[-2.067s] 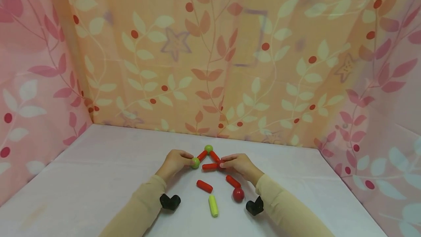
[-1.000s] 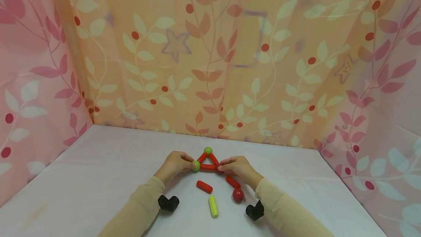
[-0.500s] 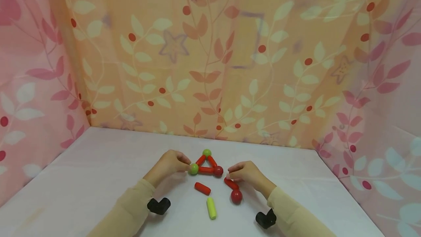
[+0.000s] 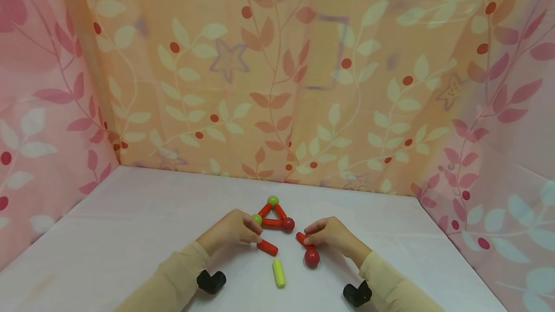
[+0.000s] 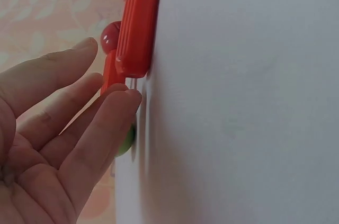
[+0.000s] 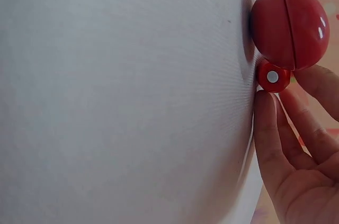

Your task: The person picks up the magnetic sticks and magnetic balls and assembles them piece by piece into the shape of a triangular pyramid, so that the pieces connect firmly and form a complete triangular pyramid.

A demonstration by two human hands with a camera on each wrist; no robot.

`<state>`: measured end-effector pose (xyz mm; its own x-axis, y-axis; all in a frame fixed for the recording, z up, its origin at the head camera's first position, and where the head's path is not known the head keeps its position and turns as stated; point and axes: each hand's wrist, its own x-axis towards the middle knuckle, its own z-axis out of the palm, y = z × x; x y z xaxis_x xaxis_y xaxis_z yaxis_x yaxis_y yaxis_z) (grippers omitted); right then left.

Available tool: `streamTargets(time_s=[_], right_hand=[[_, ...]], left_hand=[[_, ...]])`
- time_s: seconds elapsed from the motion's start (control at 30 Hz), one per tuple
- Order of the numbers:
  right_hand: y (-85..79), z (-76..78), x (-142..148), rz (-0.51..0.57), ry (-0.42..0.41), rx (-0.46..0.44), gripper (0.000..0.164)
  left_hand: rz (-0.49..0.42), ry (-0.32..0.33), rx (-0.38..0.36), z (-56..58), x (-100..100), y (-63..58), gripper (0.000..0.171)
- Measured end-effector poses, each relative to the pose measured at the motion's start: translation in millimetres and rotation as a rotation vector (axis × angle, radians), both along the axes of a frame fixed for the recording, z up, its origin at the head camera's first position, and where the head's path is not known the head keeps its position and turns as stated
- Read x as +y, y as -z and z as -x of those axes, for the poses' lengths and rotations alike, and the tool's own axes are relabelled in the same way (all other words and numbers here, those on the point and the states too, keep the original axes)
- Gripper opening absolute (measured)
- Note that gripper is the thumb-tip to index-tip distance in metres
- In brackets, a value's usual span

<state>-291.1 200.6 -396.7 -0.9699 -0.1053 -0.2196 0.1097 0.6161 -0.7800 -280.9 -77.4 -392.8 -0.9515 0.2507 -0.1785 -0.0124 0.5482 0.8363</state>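
A triangle of red magnetic building rods point(image 4: 272, 223) lies on the white table, with two green balls point(image 4: 272, 200) and a dark red ball point(image 4: 288, 224) at its corners. My left hand point(image 4: 237, 227) is beside the left green ball, thumb and fingers apart, fingertips right at the near end of a loose red rod point(image 4: 268, 248). In the left wrist view that loose rod point(image 5: 136, 30) lies just beyond the fingertips. My right hand point(image 4: 331, 236) pinches another red rod point(image 4: 301, 238) between thumb and fingers. A larger red ball point(image 6: 290, 27) sits against that rod's near end.
A yellow-green rod point(image 4: 279, 273) lies on the table point(image 4: 108, 249) between the forearms. Black wrist cameras point(image 4: 211, 281) hang below both sleeves. Flowered cloth walls point(image 4: 277, 71) stand behind the table and at both sides.
The bottom rod swung in and closed the triangle. Both hands then let go of it. The left hand moved nearer to the loose red rod, the right hand onto the rod by the larger ball.
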Motion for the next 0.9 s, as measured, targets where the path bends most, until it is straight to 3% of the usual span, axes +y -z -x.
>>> streamTargets(time_s=[0.23,0.5,0.9], right_hand=[[0.4,-1.2,3,-0.006,-0.024,0.015,0.022],[1.9,0.7,5,0.03,-0.008,0.006,0.022],[6.0,5.2,3,0.173,0.007,-0.025,0.024]], left_hand=[[0.024,0.039,0.004,-0.2,7,5.4,0.013],[0.057,0.009,-0.012,-1.2,14,4.8,0.012],[0.074,0.023,-0.003,-4.0,21,3.9,0.012]])
